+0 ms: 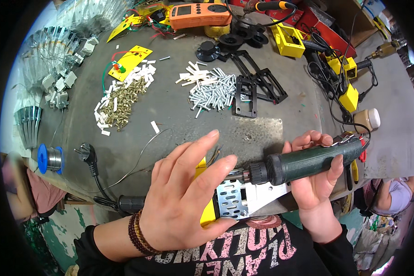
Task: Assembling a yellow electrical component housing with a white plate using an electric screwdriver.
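Note:
My right hand (315, 184) is wrapped round a dark green electric screwdriver (319, 158), held nearly level with its black nose pointing left. Beneath the nose lies a silvery perforated metal plate (232, 198) on a yellow part (209, 214), with a white flat piece (267, 192) at its right. My left hand (179, 188) spreads over the yellow part, fingers apart. Its thumb reaches the plate's near edge, and its index fingertip is close to the screwdriver's nose. The bit's tip is hard to make out behind my fingers.
Piles of silver screws (214, 89) and brass screws (122, 108) lie on the grey table, with black frames (246, 96) beside them. A solder spool (49, 158) and a power plug (87, 154) are at left. Yellow housings (289, 41) and cables lie right, beyond a jar (365, 120).

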A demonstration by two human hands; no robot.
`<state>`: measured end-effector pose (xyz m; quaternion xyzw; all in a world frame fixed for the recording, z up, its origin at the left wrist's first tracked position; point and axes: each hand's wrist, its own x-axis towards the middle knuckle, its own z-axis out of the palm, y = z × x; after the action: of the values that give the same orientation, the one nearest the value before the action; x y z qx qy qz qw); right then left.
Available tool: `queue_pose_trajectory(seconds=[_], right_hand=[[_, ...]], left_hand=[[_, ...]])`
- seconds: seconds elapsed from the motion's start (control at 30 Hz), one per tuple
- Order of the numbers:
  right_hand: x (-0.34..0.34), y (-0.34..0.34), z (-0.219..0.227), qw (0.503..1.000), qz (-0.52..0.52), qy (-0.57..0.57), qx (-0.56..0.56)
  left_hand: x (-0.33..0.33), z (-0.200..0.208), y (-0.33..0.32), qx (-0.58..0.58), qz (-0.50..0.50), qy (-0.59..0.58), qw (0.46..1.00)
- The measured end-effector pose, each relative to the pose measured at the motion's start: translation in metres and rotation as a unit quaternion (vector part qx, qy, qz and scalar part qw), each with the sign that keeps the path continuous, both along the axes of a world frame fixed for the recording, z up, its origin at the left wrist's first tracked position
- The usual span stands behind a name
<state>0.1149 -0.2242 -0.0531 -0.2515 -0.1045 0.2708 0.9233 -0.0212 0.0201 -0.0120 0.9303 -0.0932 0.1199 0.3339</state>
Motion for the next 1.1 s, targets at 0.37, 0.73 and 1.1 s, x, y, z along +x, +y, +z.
queue_pose_trajectory(seconds=[0.37, 0.73, 1.1], right_hand=[[-0.004, 0.004, 0.006, 1.0, 0.007, 0.008, 0.002], [-0.006, 0.008, 0.008, 1.0, 0.002, 0.002, 0.003], [-0.007, -0.023, 0.033, 0.997, 0.047, -0.054, 0.022]], left_hand=[[-0.003, 0.0, 0.001, -0.007, 0.005, -0.013, 1.0], [-0.003, -0.002, 0.002, -0.006, 0.004, -0.025, 1.0], [-0.059, 0.025, 0.029, -0.011, 0.04, -0.079, 0.996]])
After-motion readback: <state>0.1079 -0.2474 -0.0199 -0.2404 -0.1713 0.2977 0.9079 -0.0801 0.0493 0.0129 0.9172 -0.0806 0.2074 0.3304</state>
